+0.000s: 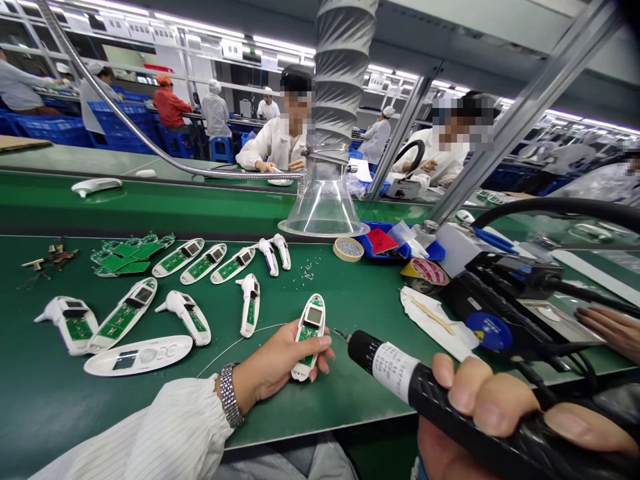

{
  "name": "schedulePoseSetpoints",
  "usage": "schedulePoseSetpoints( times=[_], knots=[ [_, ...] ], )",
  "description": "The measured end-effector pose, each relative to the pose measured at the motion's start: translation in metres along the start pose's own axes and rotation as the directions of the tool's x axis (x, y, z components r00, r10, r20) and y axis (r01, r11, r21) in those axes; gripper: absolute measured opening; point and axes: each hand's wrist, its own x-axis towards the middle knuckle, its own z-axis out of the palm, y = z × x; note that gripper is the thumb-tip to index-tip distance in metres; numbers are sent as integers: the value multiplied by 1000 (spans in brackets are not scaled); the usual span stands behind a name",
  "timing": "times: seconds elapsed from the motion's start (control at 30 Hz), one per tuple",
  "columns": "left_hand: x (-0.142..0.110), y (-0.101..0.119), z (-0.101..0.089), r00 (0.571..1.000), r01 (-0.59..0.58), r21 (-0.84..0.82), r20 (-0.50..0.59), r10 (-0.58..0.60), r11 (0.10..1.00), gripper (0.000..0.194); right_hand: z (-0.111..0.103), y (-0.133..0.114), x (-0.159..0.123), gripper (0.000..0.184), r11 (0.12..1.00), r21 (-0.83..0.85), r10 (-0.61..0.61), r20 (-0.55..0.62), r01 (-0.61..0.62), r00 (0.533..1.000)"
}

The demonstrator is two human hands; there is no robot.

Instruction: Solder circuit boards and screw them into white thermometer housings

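Note:
My left hand (280,357) is closed around a white thermometer housing (311,327) with a green circuit board and small screen facing up, thumb across its lower half. In my right hand (493,407) is a black electric screwdriver (385,373) with a white label, its bit pointing left toward the housing but apart from it. Left of my left hand stand several similar housings with boards, such as one white probe-tipped housing (250,303). A white front cover (139,355) with a display window lies near them. Small loose screws (309,272) are scattered beyond the held housing.
A round dish of screws (349,249) sits under a clear extraction hood (327,207). Green circuit boards (131,255) are piled at the back left. A blue tray (425,247) and black equipment (493,307) stand at right, with another person's hand (607,327) beside them. Co-workers sit beyond.

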Motion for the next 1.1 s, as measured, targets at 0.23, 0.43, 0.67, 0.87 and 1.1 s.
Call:
schedulePoseSetpoints(
  times=[0.23, 0.43, 0.67, 0.87, 1.1],
  knots=[
    [1, 3, -2, 999, 8, -240, -30, -15, 971, 34, 12, -3, -8, 26, 998, 50, 33, 14, -33, 999],
    [0, 4, -2, 997, -6, -247, -71, -12, 969, 39, 17, -7, -4, 26, 999, 20, 34, 64, -35, 997],
    [2, 4, -5, 999, -7, -147, -42, 0, 989, 41, 11, -2, -5, 22, 996, 88, 29, 61, -34, 998],
    [-1, 6, -6, 999, -40, -58, 33, 42, 998, 39, 10, 2, -4, 23, 984, 158, 93, -37, -86, 995],
    [-1, 0, -3, 999, -8, 135, 47, 1, 991, 41, 5, -8, 4, 23, 994, -6, -110, 14, 110, 994]
  ],
)
